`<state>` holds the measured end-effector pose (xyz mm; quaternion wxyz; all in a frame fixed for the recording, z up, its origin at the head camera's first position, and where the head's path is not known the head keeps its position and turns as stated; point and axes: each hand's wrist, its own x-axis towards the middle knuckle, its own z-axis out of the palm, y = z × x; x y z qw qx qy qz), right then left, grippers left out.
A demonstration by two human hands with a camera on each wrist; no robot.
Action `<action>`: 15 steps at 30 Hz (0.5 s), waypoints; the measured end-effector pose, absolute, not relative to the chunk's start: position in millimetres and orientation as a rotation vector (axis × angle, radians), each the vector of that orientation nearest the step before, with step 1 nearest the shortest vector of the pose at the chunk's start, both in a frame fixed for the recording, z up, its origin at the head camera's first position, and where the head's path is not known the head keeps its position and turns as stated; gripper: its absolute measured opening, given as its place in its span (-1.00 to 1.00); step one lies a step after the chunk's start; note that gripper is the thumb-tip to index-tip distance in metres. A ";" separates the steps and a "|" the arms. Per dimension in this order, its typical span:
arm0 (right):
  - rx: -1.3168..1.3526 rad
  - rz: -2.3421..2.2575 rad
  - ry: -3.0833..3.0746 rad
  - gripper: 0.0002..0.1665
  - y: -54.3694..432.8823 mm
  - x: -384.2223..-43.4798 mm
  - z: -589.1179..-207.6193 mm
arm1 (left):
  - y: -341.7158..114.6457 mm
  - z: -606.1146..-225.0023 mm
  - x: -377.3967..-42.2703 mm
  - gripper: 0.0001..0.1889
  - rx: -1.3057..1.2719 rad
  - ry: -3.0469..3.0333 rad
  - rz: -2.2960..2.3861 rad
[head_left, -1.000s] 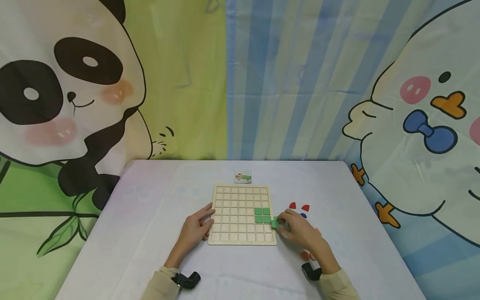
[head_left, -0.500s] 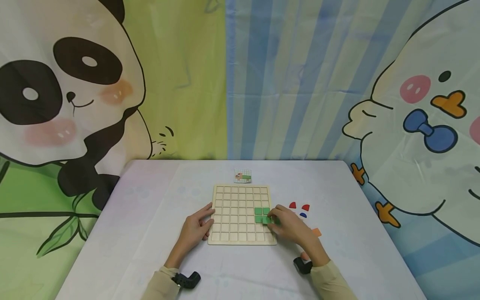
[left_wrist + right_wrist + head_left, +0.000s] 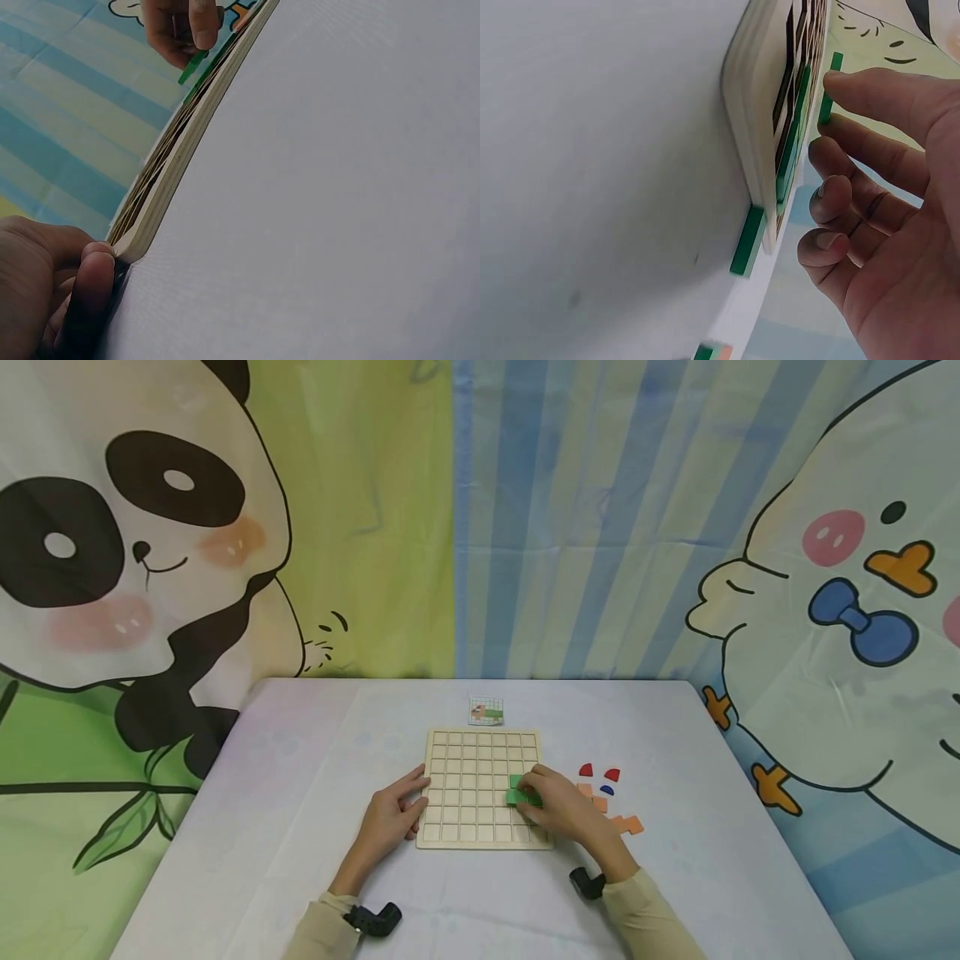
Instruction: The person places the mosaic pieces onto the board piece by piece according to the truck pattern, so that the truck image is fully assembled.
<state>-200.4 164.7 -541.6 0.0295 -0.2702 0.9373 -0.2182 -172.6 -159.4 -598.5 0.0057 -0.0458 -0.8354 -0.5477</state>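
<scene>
My right hand (image 3: 562, 806) pinches a green piece (image 3: 516, 798) between slightly parted fingers (image 3: 877, 150); it has just moved left across the board (image 3: 465, 818) (held above, so not seated), while my left hand (image 3: 386, 817) holds the board's left side.

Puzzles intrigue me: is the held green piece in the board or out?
Out: the left wrist view shows the right hand pinching the green piece above the board.

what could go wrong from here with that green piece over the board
The green piece pinched by the right hand might slip or land askew on the grid board. It could also knock the green tiles already set there. Pulling back, the hand might brush the loose orange pieces nearby.
</scene>
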 end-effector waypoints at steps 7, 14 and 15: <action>-0.856 -0.637 2.882 -0.72 155.0 -203.7 -542.1 | -159.7 -600.9 -173.1 -0.54 -0.141 -2.609 -1.713; -0.841 -0.617 2.872 -0.73 149.7 -206.2 -545.8 | -159.6 -600.8 -173.0 -0.54 -0.133 -2.620 -1.692; -0.840 -0.612 2.871 -0.73 149.2 -206.5 -546.4 | -159.7 -600.8 -172.9 -0.54 -0.134 -2.621 -1.689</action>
